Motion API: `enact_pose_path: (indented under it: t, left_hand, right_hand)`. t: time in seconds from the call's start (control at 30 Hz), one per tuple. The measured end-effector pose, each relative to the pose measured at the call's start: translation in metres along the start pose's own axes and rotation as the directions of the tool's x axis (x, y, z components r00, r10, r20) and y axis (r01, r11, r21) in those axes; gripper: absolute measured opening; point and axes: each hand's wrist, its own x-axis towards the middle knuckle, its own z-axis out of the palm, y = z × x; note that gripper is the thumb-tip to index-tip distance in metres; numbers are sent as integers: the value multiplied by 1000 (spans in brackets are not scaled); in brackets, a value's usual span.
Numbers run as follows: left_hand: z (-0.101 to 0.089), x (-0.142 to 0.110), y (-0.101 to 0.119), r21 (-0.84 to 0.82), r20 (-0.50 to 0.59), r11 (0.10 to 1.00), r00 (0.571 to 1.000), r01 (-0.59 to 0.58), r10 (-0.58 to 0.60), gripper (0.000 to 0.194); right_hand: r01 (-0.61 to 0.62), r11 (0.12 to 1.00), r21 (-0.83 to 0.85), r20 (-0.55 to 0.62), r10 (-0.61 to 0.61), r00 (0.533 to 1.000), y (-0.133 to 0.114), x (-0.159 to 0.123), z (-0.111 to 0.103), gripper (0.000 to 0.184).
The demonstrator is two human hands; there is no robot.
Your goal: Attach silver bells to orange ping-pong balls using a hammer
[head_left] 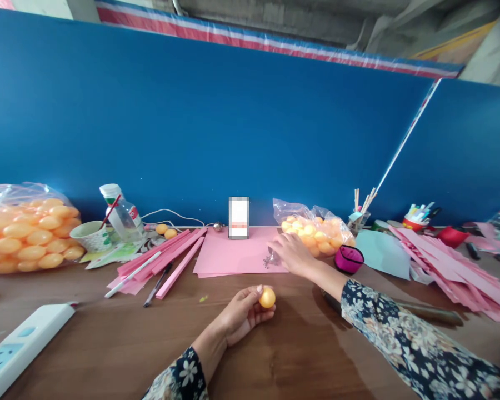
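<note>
Low over the table's front part, my left hand point(246, 315) pinches an orange ping-pong ball point(267, 298) between thumb and fingers. Farther forward, my right hand point(292, 254) reaches over the right part of the pink paper sheets point(233, 256), its fingers curled downward. At its fingertips is a small shiny silvery cluster point(270, 260), too small to name; what the fingers grip is partly hidden. Just behind and right of that hand lies a clear plastic bag of orange balls point(323, 236). A phone-like upright object point(239, 218), its front blurred, stands at the back of the paper.
At left are a larger bag of orange balls point(29, 233), a paper cup point(90, 236), a plastic bottle point(123, 214), pink strips point(162, 258) and a power strip point(23, 347). Rightward lie a magenta band point(349, 259), pale green paper point(382, 253), more pink strips point(458, 272) and a pen holder point(416, 221).
</note>
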Motion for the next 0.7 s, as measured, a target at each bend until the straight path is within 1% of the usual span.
enact_pose_path:
  t: [0.13,0.37,0.5,0.7]
  left_hand:
    - [0,-1,0,-7,3,1000,1000,0,0,33]
    - [-2,1,-2,-13,6,1000,1000,2,-2,34]
    - [-1,0,-1,-8,-3,1000,1000,0,0,33]
    - [0,0,0,-2,-4,1000,1000,5,-5,33]
  right_hand:
    - [-4,1000,16,3,4,1000,0,0,-1,55]
    - [-16,1000,24,-27,17,1000,2,-1,-2,51]
    - [0,1000,11,12,0,1000,2,-1,0,53]
    - [-6,1000,11,-4,6,1000,1,-2,-1,47]
